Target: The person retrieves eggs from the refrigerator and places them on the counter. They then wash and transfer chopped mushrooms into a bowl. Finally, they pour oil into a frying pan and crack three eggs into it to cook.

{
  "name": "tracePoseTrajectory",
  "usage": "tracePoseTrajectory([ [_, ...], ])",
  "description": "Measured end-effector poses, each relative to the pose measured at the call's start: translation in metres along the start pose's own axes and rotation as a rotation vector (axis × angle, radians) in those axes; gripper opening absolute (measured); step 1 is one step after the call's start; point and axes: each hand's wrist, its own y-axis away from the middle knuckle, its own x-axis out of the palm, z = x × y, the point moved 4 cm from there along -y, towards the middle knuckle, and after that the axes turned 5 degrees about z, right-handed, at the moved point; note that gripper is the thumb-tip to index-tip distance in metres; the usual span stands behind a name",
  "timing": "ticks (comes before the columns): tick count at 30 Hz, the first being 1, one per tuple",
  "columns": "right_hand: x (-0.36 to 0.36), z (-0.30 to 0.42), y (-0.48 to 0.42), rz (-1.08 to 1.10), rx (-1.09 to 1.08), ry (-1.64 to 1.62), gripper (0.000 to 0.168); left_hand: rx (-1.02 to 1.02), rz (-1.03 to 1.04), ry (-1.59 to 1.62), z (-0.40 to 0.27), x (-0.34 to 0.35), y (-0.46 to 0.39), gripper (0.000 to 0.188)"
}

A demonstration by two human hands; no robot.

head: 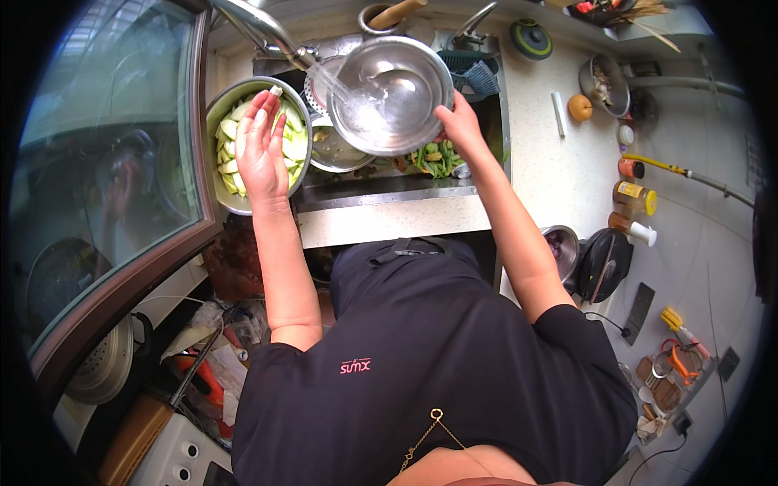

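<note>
My right hand (457, 123) grips the rim of a stainless steel bowl (419, 91) over the sink. Water pours from the faucet (292, 51) into this bowl. My left hand (262, 143) is held palm up with its fingers apart, over a large metal pot (309, 143) of sliced pale green vegetable (296, 146). A small white piece shows at its fingertips; whether the hand holds it I cannot tell. Below the bowl, a second metal basin (340, 159) with water stands in the sink, beside green vegetable scraps (434, 159).
An open window pane (115, 121) stands close on the left. On the right counter are a white stick-like object (559, 114), an orange round fruit (580, 107), a metal bowl (625, 91) and several jars. A blue-green basket (480, 79) sits at the sink's back right.
</note>
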Motion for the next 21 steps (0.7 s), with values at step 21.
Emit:
tracePoseTrajectory([
  [21,0.060,-0.080,-0.038,0.475,0.287,-0.645,0.044,-0.286,-0.057,0.154,0.024,-0.034,-0.113,0.043],
])
